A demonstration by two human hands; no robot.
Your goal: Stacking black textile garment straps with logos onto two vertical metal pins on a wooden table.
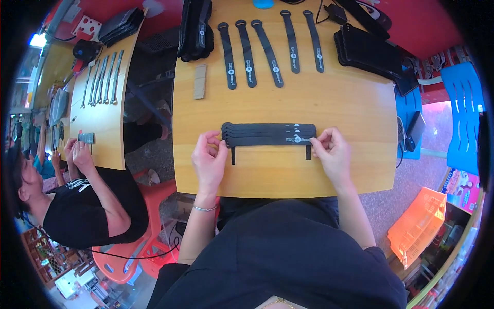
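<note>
A fanned stack of black fabric straps (262,133) lies crosswise near the front of my table, its overlapping layers showing at the left end. My left hand (211,159) pinches that left end between thumb and fingers. At the other end, my right hand (333,154) is closed on the stack's right edge, thumb near the white print. Two narrow black strips, a left one (233,156) and a right one (308,152), stick out from under the stack toward me. Farther back, several loose black straps with slotted round ends, among them a leaning strap (267,54), lie spread apart.
Black strap piles stand at the back left (196,31) and back right (368,51). A tan cardboard piece (199,81) lies left on the wooden table (288,177). An orange crate (418,226) is at right. Another person (82,206) works at the left table.
</note>
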